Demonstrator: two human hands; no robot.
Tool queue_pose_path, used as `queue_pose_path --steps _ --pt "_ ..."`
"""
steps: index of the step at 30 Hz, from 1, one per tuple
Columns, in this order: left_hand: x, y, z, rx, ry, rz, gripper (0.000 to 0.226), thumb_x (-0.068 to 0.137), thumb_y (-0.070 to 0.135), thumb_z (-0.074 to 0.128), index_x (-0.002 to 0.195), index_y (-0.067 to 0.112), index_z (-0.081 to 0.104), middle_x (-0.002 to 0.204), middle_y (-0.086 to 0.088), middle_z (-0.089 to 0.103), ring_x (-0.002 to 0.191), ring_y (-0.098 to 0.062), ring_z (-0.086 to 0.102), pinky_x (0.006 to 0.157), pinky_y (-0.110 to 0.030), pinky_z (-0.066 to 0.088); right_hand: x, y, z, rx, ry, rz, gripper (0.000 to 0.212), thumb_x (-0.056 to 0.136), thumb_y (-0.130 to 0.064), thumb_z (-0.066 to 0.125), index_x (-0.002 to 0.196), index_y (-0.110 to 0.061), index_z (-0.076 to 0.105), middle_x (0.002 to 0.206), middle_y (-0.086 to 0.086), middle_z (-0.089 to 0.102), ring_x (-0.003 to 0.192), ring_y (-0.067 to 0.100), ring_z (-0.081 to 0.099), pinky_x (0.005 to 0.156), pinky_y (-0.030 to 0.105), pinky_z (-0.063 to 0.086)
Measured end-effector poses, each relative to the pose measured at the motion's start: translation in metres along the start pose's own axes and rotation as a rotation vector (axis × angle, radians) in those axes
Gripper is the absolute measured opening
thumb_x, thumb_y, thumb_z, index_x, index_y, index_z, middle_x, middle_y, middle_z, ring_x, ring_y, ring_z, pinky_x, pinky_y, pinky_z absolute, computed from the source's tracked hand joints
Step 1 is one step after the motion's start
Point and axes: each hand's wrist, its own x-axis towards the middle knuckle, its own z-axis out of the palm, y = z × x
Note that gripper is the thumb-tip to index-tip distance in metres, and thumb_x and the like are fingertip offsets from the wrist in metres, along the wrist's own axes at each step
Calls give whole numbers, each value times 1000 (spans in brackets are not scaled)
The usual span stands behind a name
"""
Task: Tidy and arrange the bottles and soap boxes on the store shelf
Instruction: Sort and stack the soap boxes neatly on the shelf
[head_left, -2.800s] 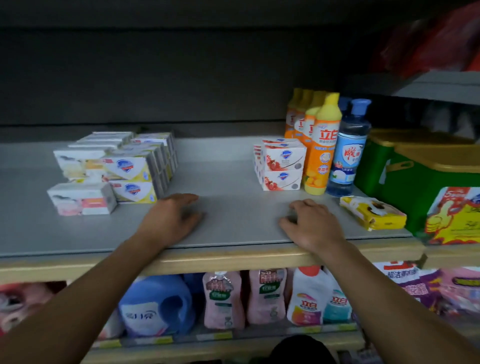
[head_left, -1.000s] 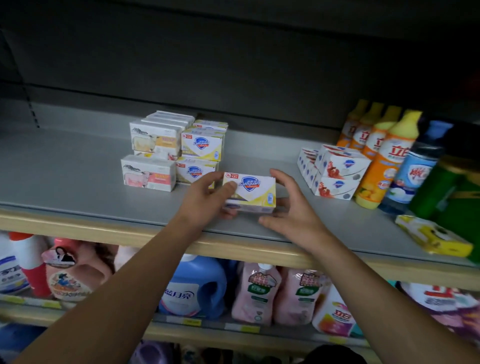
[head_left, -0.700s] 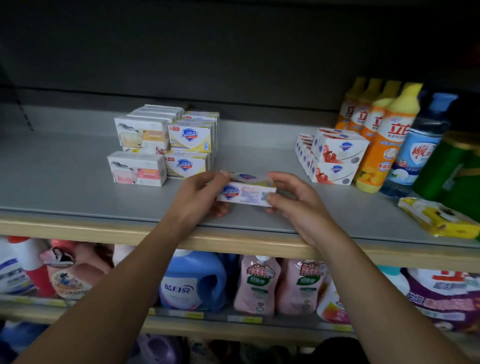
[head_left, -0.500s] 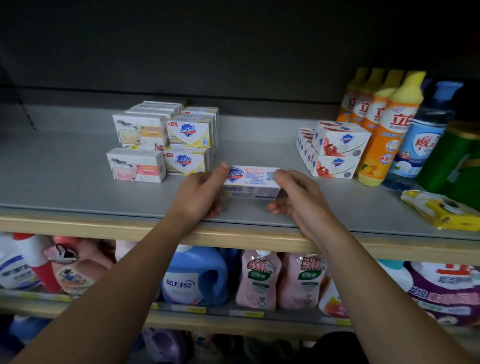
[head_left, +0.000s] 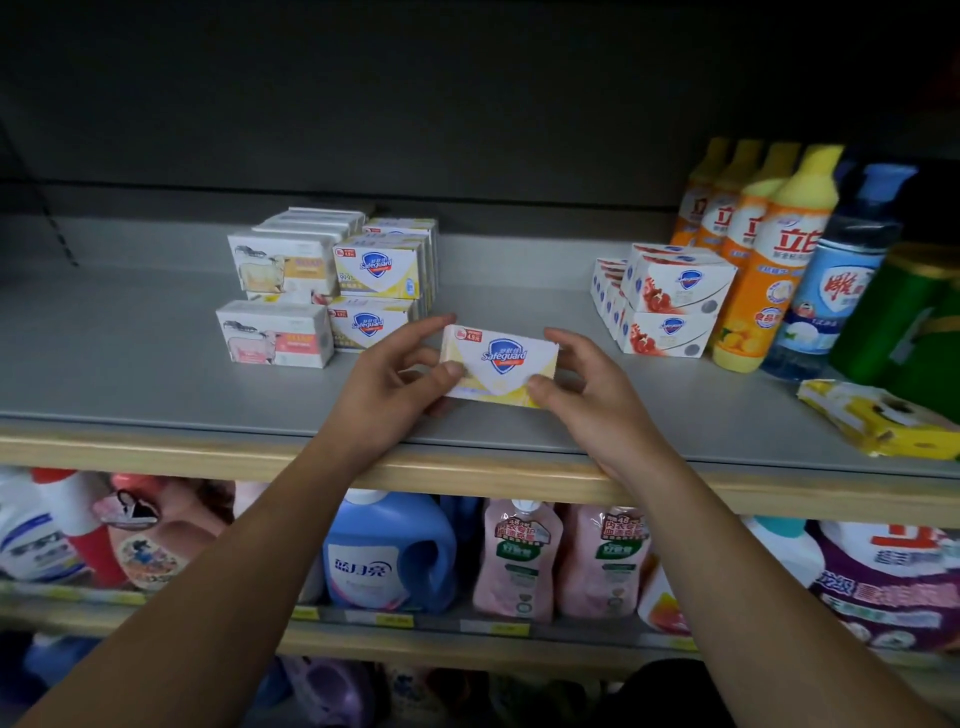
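Both hands, left (head_left: 387, 387) and right (head_left: 592, 395), pinch one yellow Safeguard box (head_left: 498, 366) over grey shelf (head_left: 130, 364). Soap stacks (head_left: 332, 288) left of box, bottles (head_left: 769, 249) right. Dark back wall.

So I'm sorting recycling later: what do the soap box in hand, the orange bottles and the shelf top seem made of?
Soap box: seems thin printed card with a slight sheen; folded edges.
Orange bottles: likely glossy plastic with yellow caps.
Shelf top: smooth matte grey, maybe painted metal or laminate; wood-look front edge.
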Motion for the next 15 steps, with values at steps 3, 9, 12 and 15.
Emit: queue_pose_path --steps 3,9,12,15 --pt "-3 3 0 -5 9 19 52 86 9 68 130 32 56 96 9 68 75 -17 64 64 -25 55 -1 -3 3 -88 -12 -24 49 82 -9 74 123 -30 56 113 -10 69 98 7 68 92 36 55" --pt "-4 5 0 46 14 83 45 82 2 70 120 25 64 116 -4 70 95 -42 62 93 -45 53 -5 -4 6 -189 -22 -80 42 78 -6 77 103 -32 55 101 -16 69 88 6 69 80 27 56" --pt "-5 4 0 42 -9 107 46 80 1 71 116 30 65 111 10 72 97 -13 66 90 -25 51 -5 -3 6 -236 -17 -96 39 78 -7 76 106 -26 56 103 -12 69 89 9 69 78 26 56" --pt "-4 3 0 18 -1 105 47 81 -1 70 115 30 65 113 5 71 104 -15 64 92 -24 51 -5 -3 7 -252 -11 -108 39 79 -5 75 105 -28 56 100 -16 68 87 3 67 74 17 53"
